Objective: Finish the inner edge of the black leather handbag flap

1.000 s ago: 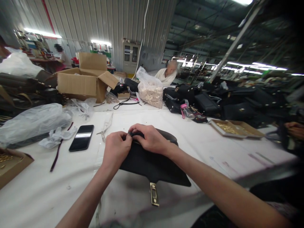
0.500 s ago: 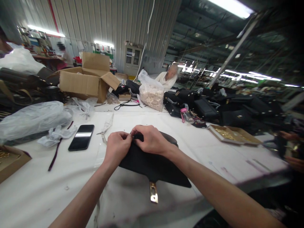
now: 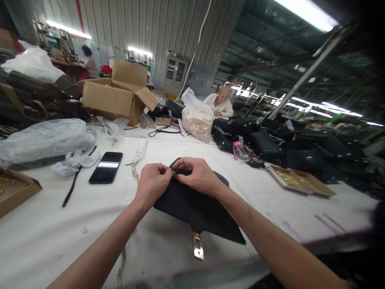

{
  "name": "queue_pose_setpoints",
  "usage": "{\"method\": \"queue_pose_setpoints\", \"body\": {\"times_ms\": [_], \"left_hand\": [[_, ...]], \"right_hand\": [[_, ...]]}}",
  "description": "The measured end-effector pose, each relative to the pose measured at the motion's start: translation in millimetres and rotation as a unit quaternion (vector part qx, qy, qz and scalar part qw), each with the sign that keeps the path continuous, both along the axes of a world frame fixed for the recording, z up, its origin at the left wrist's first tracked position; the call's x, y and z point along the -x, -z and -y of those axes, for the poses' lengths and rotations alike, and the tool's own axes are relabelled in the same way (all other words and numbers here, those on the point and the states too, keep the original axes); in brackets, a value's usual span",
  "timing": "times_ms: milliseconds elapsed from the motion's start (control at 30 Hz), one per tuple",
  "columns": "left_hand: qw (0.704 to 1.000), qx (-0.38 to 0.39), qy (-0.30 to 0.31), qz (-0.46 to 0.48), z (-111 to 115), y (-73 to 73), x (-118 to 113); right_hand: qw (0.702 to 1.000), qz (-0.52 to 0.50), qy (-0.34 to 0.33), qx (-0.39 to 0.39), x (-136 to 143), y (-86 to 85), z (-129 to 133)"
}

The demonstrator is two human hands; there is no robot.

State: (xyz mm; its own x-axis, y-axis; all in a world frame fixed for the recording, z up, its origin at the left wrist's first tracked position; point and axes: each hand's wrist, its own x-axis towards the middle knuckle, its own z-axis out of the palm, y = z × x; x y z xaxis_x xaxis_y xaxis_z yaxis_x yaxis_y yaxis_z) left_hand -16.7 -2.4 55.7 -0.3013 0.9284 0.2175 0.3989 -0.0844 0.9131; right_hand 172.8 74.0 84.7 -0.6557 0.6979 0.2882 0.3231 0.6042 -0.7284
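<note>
A black bag (image 3: 198,208) lies on the white table in front of me, and a tab with a gold metal clasp plate (image 3: 197,245) points toward me from its near edge. At the bag's far left edge, my left hand (image 3: 156,180) is closed in a pinch. My right hand (image 3: 197,174) meets it there, thumb and fingers closed on a dark strip at the same edge. Both sets of fingertips almost touch. Whatever small part lies between them is hidden.
A phone (image 3: 106,167) and a dark red strip (image 3: 72,186) lie to the left. Open boxes of gold fittings sit at the left edge and right (image 3: 300,180). Behind stand a cardboard box (image 3: 108,96), a bag of beige pieces (image 3: 197,120), a pink-lidded bottle (image 3: 240,151) and piled black bags (image 3: 303,144). People sit farther back.
The view has shifted slightly, so most things appear a little to the right. My hands still pinch the same edge. Another person's hands at the right edge are out of sight now.
</note>
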Motion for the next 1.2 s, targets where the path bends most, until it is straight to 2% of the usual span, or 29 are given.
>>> {"method": "queue_pose_setpoints", "body": {"times_ms": [167,300,467,567,667,967,1200], "left_hand": [[1.000,-0.016,0.004,0.012,-2,5.2,-1],[0.999,-0.025,0.020,0.023,-3,10.1,0],[0.998,-0.030,0.054,-0.015,-2,3.8,5],[0.996,-0.032,0.048,-0.071,-3,-3.8,8],[0.995,-0.027,0.042,-0.084,-4,-6.6,8],[0.999,-0.008,0.002,-0.046,-3,5.3,3],[0.999,-0.001,0.010,-0.037,-3,6.0,3]], "right_hand": [[1.000,-0.018,-0.001,0.009,0,8.5,-4],[1.000,-0.012,0.001,-0.009,1,8.9,-8],[1.000,-0.005,-0.008,-0.014,3,6.8,-10],[1.000,-0.009,-0.021,-0.018,2,8.1,-11],[0.999,-0.012,-0.023,-0.022,1,9.9,-12],[0.997,-0.011,-0.040,-0.059,2,6.5,-6],[0.993,-0.009,-0.060,-0.100,4,5.2,-5]]}}
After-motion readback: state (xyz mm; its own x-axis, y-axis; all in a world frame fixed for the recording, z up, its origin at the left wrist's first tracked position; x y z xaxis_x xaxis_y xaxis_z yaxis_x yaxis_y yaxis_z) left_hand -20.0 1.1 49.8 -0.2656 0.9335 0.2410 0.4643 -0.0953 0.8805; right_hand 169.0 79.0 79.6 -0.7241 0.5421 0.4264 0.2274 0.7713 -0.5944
